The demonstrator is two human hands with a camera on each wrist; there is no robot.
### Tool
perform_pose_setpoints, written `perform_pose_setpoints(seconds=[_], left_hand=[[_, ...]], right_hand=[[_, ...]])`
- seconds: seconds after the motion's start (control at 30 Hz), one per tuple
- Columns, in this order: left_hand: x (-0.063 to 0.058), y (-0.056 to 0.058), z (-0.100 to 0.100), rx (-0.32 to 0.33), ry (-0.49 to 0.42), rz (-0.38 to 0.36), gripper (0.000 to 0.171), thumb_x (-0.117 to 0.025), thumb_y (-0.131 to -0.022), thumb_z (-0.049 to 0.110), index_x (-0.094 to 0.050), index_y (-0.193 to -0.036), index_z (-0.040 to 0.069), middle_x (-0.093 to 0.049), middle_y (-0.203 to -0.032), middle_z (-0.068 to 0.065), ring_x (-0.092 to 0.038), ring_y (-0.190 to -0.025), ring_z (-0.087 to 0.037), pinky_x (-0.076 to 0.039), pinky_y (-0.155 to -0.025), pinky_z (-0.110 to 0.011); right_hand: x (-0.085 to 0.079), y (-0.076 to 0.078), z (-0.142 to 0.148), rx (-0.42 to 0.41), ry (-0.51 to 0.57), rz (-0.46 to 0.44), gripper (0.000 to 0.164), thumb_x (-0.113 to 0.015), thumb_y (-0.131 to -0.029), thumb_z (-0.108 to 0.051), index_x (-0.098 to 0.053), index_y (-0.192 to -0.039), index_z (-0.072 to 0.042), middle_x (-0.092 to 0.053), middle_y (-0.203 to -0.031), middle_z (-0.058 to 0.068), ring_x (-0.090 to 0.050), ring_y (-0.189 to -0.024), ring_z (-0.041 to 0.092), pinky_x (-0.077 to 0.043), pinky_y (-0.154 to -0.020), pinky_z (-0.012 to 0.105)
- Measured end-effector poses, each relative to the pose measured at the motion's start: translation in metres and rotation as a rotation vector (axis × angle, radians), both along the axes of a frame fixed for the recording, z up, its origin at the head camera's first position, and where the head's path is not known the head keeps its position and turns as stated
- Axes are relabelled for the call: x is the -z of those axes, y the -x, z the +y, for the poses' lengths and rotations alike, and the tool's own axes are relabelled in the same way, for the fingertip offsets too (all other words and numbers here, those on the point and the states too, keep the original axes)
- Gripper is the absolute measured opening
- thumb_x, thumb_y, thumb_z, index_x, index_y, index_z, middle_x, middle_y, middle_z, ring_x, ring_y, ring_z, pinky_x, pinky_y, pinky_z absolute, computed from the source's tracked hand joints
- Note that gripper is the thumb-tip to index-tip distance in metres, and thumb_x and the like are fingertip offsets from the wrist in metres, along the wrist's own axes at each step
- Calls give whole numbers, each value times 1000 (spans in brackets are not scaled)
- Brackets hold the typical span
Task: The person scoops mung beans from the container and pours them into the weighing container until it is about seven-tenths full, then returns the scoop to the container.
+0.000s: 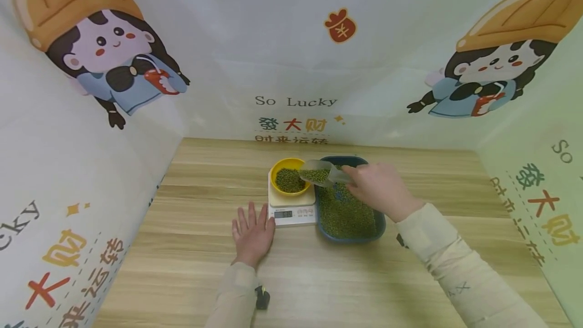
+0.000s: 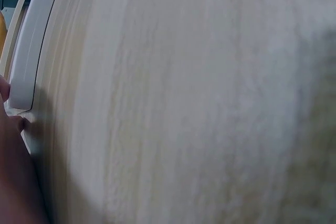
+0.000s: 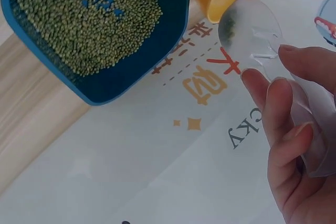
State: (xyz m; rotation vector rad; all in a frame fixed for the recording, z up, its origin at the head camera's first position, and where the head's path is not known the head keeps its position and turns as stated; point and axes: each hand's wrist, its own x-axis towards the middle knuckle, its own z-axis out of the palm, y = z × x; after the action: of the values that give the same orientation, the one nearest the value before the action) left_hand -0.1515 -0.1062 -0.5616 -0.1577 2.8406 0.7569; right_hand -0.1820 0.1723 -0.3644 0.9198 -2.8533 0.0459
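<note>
My right hand (image 1: 380,186) grips a clear plastic scoop (image 3: 252,30) by its handle. Green mung beans (image 1: 315,175) lie in the scoop, whose tip reaches over the right rim of a yellow bowl (image 1: 291,161). More beans fill the bottom of that bowl, which stands on a white kitchen scale (image 1: 291,220); its display digits are too small to read. Flat on the table, my left hand (image 1: 253,237) has its fingers spread, beside the scale's left front corner. A blue tub (image 3: 100,95) of mung beans is under my right hand, right of the scale.
The wood-grain table (image 1: 191,206) is enclosed by a white printed cloth (image 1: 255,29) at the back and both sides. Bare blue spots of the tub's bottom show among the beans. A small black object (image 1: 262,297) is at the left sleeve.
</note>
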Motion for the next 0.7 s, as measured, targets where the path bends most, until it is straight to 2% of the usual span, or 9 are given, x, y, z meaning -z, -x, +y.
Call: perform_pose_setpoints(seconds=[0.23, 0.53, 0.7], left_hand=[[2, 0, 0, 6, 12, -1, 57, -19, -101, 47, -20, -152, 21, 3, -159, -10, 17, -138, -37, 8, -110, -59], [-2, -2, 1, 0, -2, 14, 57, -20, -101, 46, -22, -152, 19, 2, -159, -11, 16, -139, -38, 8, -110, -59], [-2, -1, 0, -3, -1, 21, 57, -20, -101, 46, -23, -152, 19, 1, -159, -11, 15, -139, -38, 7, -110, -59]], right_hand=[[-6, 6, -2, -33, -12, 29, 36, -72, -82, -16, -66, -113, -1, -62, -57, 2, -43, -40, 8, -41, -35, 26], [-15, 11, -5, -33, -45, 45, 23, -71, -81, -16, -67, -100, -3, -52, -51, -2, -40, -39, 8, -34, -33, 22], [-19, 13, -7, -35, -49, 54, 22, -72, -80, -15, -67, -99, -4, -52, -51, -3, -40, -38, 7, -34, -33, 20]])
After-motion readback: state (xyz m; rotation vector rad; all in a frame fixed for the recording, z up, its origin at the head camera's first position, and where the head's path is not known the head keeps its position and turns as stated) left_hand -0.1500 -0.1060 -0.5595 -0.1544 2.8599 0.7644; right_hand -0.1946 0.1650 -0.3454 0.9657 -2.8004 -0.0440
